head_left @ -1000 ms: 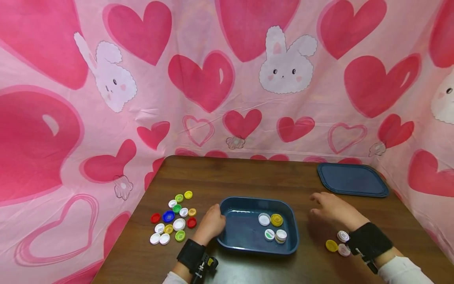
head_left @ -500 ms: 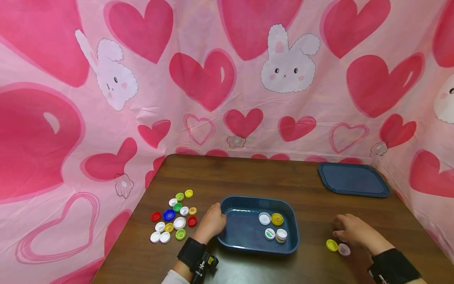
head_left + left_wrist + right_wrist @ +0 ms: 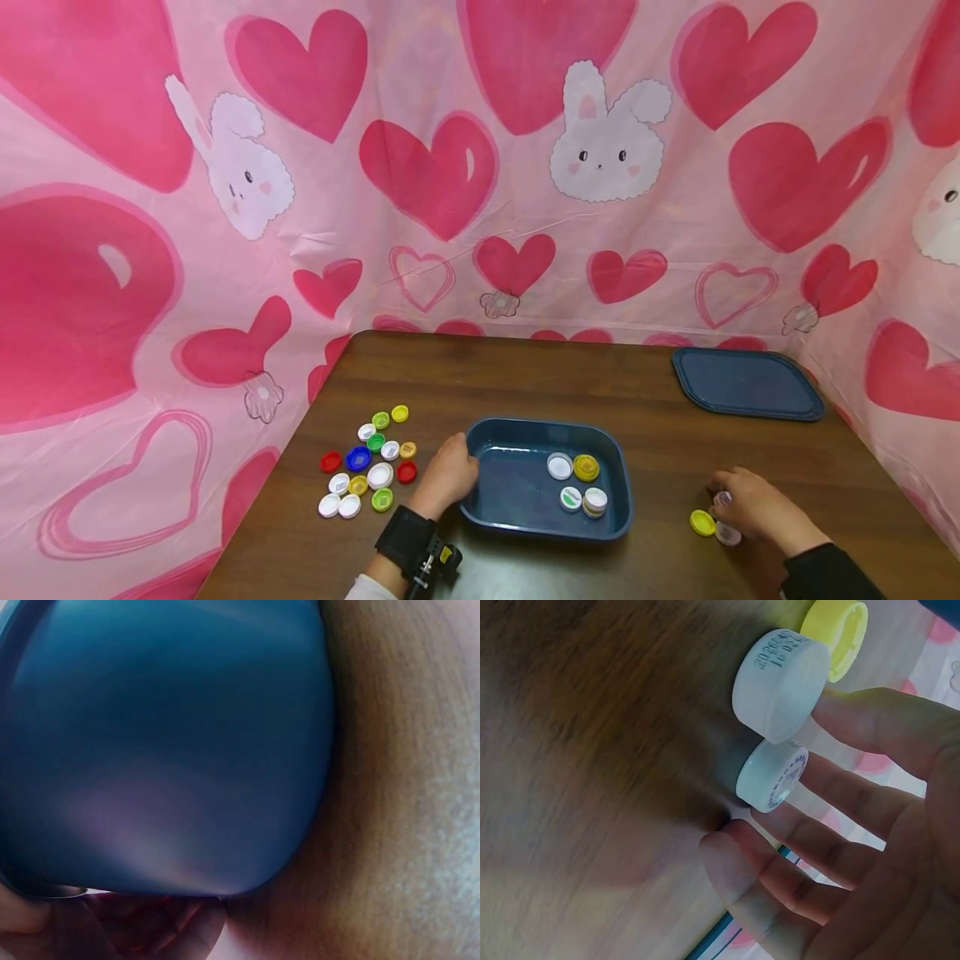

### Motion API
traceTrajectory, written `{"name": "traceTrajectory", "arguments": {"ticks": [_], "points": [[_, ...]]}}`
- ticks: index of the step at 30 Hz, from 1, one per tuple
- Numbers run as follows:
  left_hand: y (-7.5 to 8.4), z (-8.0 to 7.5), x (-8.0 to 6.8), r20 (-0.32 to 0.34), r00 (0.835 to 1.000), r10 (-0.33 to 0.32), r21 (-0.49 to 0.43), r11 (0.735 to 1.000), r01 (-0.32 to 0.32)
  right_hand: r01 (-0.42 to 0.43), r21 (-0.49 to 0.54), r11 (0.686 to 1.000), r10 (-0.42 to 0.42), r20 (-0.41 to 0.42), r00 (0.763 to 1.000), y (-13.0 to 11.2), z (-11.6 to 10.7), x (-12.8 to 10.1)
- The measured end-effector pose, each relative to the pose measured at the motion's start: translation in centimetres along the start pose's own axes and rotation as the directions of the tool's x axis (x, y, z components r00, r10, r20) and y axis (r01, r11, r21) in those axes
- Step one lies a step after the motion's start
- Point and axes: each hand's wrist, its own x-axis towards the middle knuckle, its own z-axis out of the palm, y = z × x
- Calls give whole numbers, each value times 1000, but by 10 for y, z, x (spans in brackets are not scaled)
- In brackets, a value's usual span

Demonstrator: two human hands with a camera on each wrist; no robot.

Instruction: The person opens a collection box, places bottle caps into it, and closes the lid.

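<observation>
My left hand [image 3: 447,477] grips the left rim of a dark blue tray [image 3: 517,527]. In the left wrist view, the tray [image 3: 165,750] hides most of that hand. Inside the tray lie a clear-white cap [image 3: 559,466], yellow caps [image 3: 586,467], a white cap with a green mark [image 3: 571,498] and stacked white caps [image 3: 595,501]. At the right, my right hand [image 3: 753,502] has its thumb and fingers around a small white bottle cap [image 3: 772,776]; its thumb tip is partly hidden. Beside it are a larger whitish cap [image 3: 780,686] and a yellow cap [image 3: 702,522].
Several loose caps, including a blue one [image 3: 358,458], a red one [image 3: 407,472] and a green one [image 3: 376,443], are spread left of the tray. A flat blue lid [image 3: 750,383] lies at the table's back right. Pink patterned cloth [image 3: 525,208] walls the wooden table [image 3: 495,375].
My right hand has come down and toward the right-hand caps, and its fingers have closed in around the small white one. The left hand and tray have stayed put.
</observation>
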Motion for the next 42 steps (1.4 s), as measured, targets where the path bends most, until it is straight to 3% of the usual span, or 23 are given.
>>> {"name": "traceTrajectory", "arguments": {"ticks": [8, 15, 22, 28, 34, 42], "points": [[-1, 0, 0, 3, 1000, -5, -1, 1000, 5, 51, -28, 998, -53, -81, 995, 2, 5, 1], [0, -1, 0, -22, 999, 40, 24, 999, -40, 52, -47, 998, -54, -48, 997, -2, 0, 3], [-1, 0, 0, -42, 997, 62, 33, 998, -61, 142, -124, 982, -162, -174, 971, -16, -14, 5], [-1, 0, 0, -38, 998, 54, 28, 998, -53, 199, -182, 963, -242, -254, 936, -43, -23, 14], [-1, 1, 1, -26, 999, 40, 16, 999, -40, 269, -221, 938, -325, -279, 904, -79, -28, 22], [0, 1, 1, -26, 999, 29, 16, 999, -29, 292, -241, 926, -340, -187, 922, -140, -32, 34]]}}
